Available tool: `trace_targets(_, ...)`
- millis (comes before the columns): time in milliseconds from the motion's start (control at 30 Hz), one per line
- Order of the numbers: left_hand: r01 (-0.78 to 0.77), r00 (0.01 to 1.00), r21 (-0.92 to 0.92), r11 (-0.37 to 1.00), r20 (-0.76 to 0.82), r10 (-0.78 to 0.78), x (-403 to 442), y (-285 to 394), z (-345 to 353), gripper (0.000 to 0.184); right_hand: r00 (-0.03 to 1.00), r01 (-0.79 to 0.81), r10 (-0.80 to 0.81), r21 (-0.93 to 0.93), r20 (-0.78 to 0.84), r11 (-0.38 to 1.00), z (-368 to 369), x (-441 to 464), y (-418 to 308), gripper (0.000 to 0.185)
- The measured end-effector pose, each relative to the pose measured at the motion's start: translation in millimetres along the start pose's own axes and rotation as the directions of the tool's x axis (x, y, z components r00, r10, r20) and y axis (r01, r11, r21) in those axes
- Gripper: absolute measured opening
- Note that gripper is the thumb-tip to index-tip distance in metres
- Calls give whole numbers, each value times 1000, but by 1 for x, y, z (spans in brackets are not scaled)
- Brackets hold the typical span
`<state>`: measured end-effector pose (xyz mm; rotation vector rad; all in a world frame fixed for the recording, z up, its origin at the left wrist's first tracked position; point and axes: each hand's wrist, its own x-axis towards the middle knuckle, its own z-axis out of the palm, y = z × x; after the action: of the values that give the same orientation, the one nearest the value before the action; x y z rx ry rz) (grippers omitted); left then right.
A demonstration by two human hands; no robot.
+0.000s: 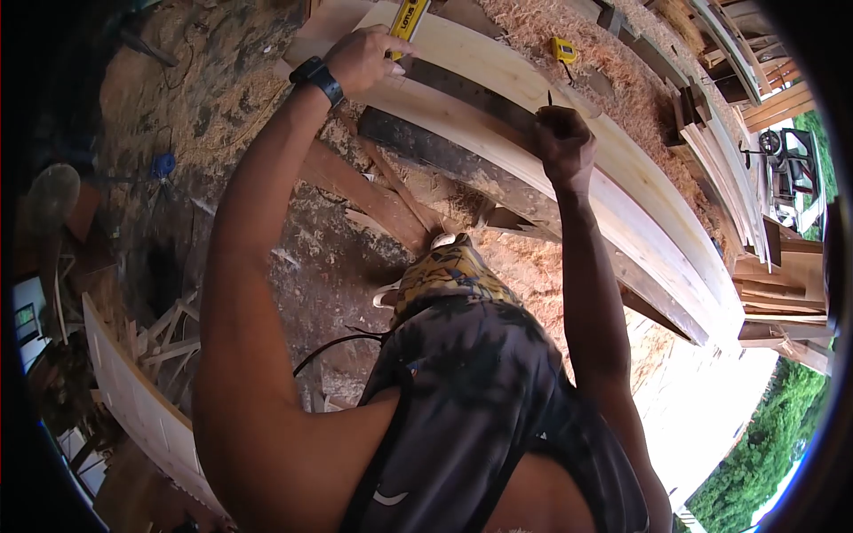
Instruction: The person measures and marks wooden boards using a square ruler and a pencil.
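Note:
My left hand [360, 64], with a black watch on its wrist, is closed around the lower end of a yellow bar-shaped tool marked LOTUS [410, 22]. The tool's upper end runs out of view, and its exact kind does not show. Below that hand lie long pale wooden boards [480, 111], side by side on a dark beam [444, 151]. Over the boards, my right hand [567, 147] is closed on a thin dark pencil-like stick [549, 98], its tip pointing up and away. Most of the stick is hidden in the fist.
A yellow tape measure [563, 50] rests among wood shavings [613, 98] beyond the boards. More planks [729, 178] are stacked at the right. A reddish-brown timber [364, 195] stands near my feet, and a blue object [163, 165] lies on the shaving-strewn floor at left.

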<state>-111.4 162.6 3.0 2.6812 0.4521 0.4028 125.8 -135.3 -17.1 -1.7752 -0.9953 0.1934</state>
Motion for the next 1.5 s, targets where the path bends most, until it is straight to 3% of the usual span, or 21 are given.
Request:
trace_targets(100,-85,996,70,994,-17,87,5,-10,4,37,1000,-19,19,-16,-23,1000,3,-3,6,21)
trace_targets(267,-102,995,49,994,19,101,12,-6,1,36,996,-48,42,-83,-78,995,4,-3,-1,21)
trace_targets(333,-117,993,48,992,19,116,12,-5,0,35,998,9,-14,-81,-65,997,5,0,5,22)
trace_targets(500,-5,1000,95,995,-3,6,7,9,-2,34,995,-45,35,-111,-94,993,6,-6,0,22)
trace_targets(700,-37,998,65,997,-52,40,5,7,0,35,998,-51,52,30,-23,998,5,-5,6,24)
trace_targets(767,-29,998,39,999,-54,31,5,6,3,36,996,-87,90,179,-5,980,6,-4,15,25)
trace_targets(1100,-23,993,3,1000,-118,24,-4,8,5,33,987,-159,160,216,10,963,0,-9,5,30)
trace_targets(1267,-54,992,-39,998,-120,49,-6,5,5,32,973,-216,230,380,7,900,1,-13,2,40)
trace_targets(1500,-30,995,-29,999,-97,27,-6,7,3,32,962,-247,270,270,-51,931,4,-14,-15,39)
